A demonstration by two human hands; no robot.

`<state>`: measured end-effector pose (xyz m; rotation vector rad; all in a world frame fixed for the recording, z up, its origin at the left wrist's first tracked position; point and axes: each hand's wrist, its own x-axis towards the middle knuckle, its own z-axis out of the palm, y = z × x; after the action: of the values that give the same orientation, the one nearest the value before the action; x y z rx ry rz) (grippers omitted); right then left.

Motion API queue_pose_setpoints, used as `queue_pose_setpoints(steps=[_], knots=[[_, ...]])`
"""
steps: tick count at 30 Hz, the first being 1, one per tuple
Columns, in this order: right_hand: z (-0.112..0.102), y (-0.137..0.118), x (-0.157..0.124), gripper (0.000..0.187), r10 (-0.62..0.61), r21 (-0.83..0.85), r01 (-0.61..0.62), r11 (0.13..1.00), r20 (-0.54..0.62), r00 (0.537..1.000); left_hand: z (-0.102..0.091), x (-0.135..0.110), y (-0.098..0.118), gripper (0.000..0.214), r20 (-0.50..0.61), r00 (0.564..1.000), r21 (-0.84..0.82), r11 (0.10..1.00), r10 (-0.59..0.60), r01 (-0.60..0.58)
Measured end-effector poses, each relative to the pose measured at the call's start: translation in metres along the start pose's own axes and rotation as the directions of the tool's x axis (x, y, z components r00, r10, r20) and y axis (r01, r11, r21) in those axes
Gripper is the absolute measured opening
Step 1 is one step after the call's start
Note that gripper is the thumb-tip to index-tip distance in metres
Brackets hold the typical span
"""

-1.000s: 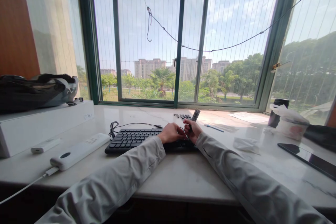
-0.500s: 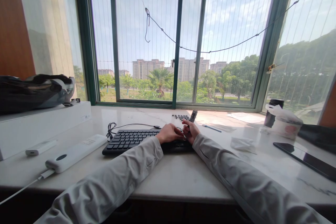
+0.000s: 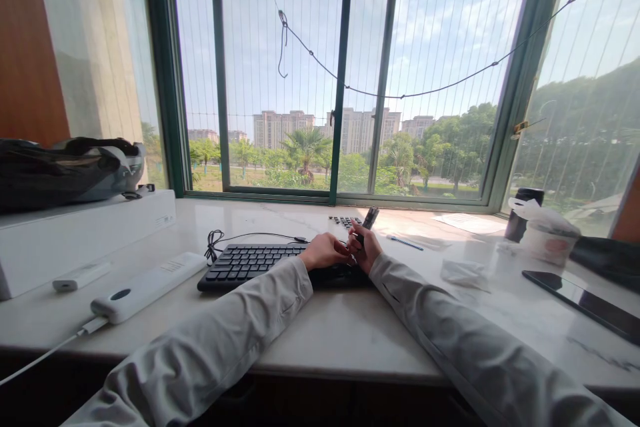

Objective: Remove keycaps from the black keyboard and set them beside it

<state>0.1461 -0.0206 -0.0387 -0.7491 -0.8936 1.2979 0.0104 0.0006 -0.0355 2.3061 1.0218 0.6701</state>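
The desk (image 3: 350, 333) was a pale, marble-patterned slab running the full width of the frame beneath a green-framed window (image 3: 345, 80), through which trees and apartment blocks were visible. A cord (image 3: 400, 95) sagged across the panes. A wood-toned wall panel (image 3: 25, 47) occupied the upper left of the frame.

At centre, a black keyboard (image 3: 250, 263) lay on the desk, its cable (image 3: 240, 237) coiled just behind it. The left hand (image 3: 325, 252) rested on the right end of the keyboard, fingers curled downward; whether it gripped anything could not be determined. The right hand (image 3: 367, 247), touching the left, was closed around a dark tool (image 3: 369, 220) that stood tilted above the keyboard's right end. A small cluster of loose dark keys (image 3: 345, 220) lay just behind the hands.

At left stood a long white box (image 3: 85, 240) bearing a dark bag (image 3: 65, 170). In front of it lay a small white device (image 3: 80, 276) and a white power strip (image 3: 150, 287).

At right lay a pen (image 3: 405, 243), a sheet of paper (image 3: 470, 223), a crumpled tissue (image 3: 463, 273), a dark cup (image 3: 523, 213), a white plastic bag (image 3: 547, 230) and a black phone (image 3: 580, 307).
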Motion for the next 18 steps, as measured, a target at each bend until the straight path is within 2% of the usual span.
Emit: queue_pose_setpoints(steps=[5,18], knots=[[0.0013,0.0006,-0.0012,0.035,-0.012,0.004,0.012,1.0,-0.011,1.0,0.0003,0.0008,-0.0012,0.04,0.007,1.0,0.011,1.0,0.0,0.0],[-0.0065,-0.0018,0.006,0.03,0.086,0.01,-0.085,0.996,-0.081,0.993,-0.001,-0.0026,0.0026,0.044,-0.007,1.0,-0.019,0.999,-0.026,0.026]])
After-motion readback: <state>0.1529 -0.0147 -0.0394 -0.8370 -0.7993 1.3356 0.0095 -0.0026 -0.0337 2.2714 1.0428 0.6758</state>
